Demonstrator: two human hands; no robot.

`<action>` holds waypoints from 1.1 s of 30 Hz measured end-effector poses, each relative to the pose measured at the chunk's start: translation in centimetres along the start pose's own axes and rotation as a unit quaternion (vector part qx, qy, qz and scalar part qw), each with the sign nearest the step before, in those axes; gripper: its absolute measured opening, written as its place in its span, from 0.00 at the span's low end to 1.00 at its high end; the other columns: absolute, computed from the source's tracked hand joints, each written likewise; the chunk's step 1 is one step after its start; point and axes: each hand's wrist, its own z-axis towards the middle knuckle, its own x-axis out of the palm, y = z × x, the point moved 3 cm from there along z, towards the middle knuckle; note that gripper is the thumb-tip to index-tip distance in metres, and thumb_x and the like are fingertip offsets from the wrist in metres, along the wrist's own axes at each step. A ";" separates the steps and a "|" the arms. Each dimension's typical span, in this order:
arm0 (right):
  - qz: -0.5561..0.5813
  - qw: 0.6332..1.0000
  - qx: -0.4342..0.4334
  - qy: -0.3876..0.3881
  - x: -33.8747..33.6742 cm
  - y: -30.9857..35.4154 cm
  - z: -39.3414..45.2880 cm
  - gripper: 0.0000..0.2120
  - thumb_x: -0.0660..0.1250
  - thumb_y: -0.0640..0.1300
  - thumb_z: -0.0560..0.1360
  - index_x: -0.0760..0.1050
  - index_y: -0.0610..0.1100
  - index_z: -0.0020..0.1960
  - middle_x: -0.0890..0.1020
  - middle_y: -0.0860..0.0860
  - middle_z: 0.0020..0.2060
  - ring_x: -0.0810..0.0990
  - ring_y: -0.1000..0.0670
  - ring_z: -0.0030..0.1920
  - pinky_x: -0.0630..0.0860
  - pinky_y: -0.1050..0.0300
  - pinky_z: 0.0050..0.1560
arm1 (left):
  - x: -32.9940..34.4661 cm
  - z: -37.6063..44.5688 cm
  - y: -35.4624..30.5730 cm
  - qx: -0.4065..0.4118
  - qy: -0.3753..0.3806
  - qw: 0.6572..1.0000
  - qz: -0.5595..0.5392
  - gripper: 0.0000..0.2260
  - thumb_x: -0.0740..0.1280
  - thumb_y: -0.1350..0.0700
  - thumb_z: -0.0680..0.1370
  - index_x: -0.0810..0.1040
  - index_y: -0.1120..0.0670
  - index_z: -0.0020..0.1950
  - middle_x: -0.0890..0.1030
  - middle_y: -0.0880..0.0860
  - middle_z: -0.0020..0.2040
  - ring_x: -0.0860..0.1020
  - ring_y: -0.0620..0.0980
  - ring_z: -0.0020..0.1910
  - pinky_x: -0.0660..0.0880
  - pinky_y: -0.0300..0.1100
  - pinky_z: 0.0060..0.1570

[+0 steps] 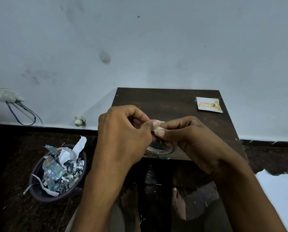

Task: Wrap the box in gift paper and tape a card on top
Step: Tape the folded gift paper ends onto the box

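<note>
Pinching pale scrap, possibly tape (157, 127), hands (156, 131) above table's near edge (181, 159).

1. Down on the dark floor (14, 164), left side, a round dark bin (39, 193) sits stuffed with torn paper scraps (59, 168).
2. Behind it, a pale wall (140, 39) shows grey smudges.
3. On that wall, far left, a socket (5, 96) with blue cables (23, 118) looping down.
4. The dark wooden tabletop (156, 99) stands against the wall.

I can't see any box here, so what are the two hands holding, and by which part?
Both the left hand and right hand pinch a small pale scrap at its ends between thumb and fingertips; what it is cannot be told.
</note>
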 end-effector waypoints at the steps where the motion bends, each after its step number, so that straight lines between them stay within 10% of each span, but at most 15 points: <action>1: -0.002 1.000 0.004 -0.002 0.0 0.0 0.0 0.10 0.72 0.41 0.70 0.86 0.35 0.46 0.85 0.34 0.49 0.80 0.30 0.55 0.76 0.39 0.64 | -0.1 -0.1 -0.1 0.000 -0.009 1.000 0.013 0.09 0.80 0.53 0.70 0.82 0.50 0.33 0.80 0.44 0.27 0.79 0.38 0.29 0.70 0.26 0.28; 12: -0.054 0.998 0.004 -0.034 0.6 -0.1 0.2 0.06 0.71 0.35 0.76 0.87 0.38 0.46 0.87 0.39 0.43 0.83 0.44 0.45 0.80 0.46 0.56 | 0.1 -1.6 -1.6 0.012 -0.076 0.983 0.167 0.07 0.75 0.53 0.72 0.80 0.50 0.35 0.79 0.46 0.36 0.78 0.50 0.39 0.75 0.47 0.41; 17: -0.079 0.996 -0.003 -0.045 0.7 -0.2 0.3 0.07 0.71 0.36 0.77 0.88 0.41 0.45 0.87 0.40 0.41 0.80 0.48 0.41 0.78 0.51 0.46 | 0.3 -2.2 -2.2 -0.026 -0.089 0.976 0.196 0.05 0.73 0.52 0.74 0.81 0.49 0.38 0.80 0.47 0.38 0.76 0.48 0.40 0.63 0.40 0.37; 22: -0.102 0.993 -0.003 -0.058 0.8 -0.2 0.4 0.07 0.71 0.38 0.78 0.88 0.42 0.45 0.86 0.37 0.43 0.85 0.38 0.49 0.78 0.38 0.61 | 0.3 -2.1 -2.1 -0.051 -0.081 0.973 0.212 0.04 0.71 0.51 0.76 0.81 0.49 0.41 0.80 0.47 0.40 0.73 0.46 0.40 0.56 0.30 0.32; 29: -0.111 0.991 -0.002 -0.070 1.1 0.1 0.1 0.06 0.72 0.39 0.76 0.88 0.42 0.44 0.86 0.37 0.43 0.82 0.32 0.54 0.78 0.33 0.60 | 0.1 -1.8 -1.5 -0.050 -0.062 0.980 0.181 0.07 0.70 0.55 0.76 0.81 0.50 0.37 0.79 0.46 0.35 0.72 0.42 0.35 0.62 0.30 0.32; 33: -0.115 0.991 -0.012 -0.071 1.2 0.2 0.0 0.05 0.74 0.40 0.76 0.88 0.45 0.44 0.87 0.39 0.42 0.82 0.33 0.53 0.78 0.33 0.60 | -0.3 -1.2 -0.3 -0.095 -0.023 0.993 0.071 0.10 0.74 0.50 0.75 0.80 0.49 0.35 0.81 0.46 0.30 0.82 0.47 0.31 0.81 0.47 0.37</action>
